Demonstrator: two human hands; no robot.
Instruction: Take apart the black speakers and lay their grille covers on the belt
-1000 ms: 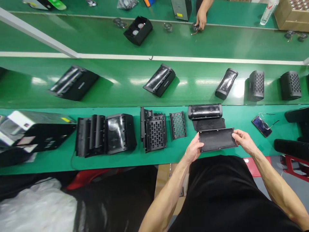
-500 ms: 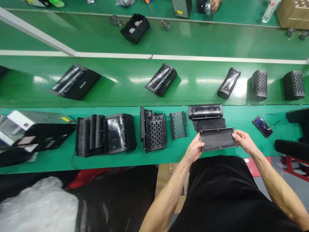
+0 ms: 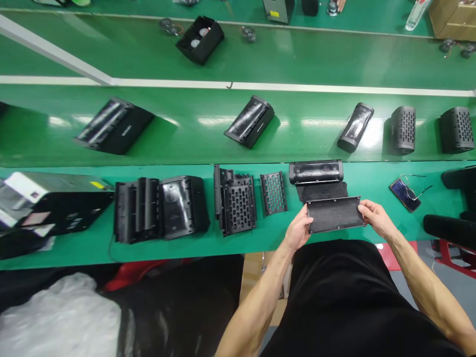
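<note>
A black rectangular plastic panel with a raised rim and small tabs is held level above the front of the green bench. My left hand is closed on its left end, thumb on the rim. The right end is pinched by my right hand. Just behind the panel lies a dark flat sheet, partly covered by it. Beyond that rests a black speaker-like housing with a glossy, meshed face. Left of my hands is a single perforated black grille, then a stack of black grille parts.
Farther left stand more black housings and a large black-and-white box. A phone with glasses lies at right. Several housings, one a dark cylinder-like unit, sit on the green strip behind. Another person's hand shows at the top.
My hands and the panel have barely moved. On the far strip, the open housing and small round parts have shifted slightly left. The other person's hand has moved right.
</note>
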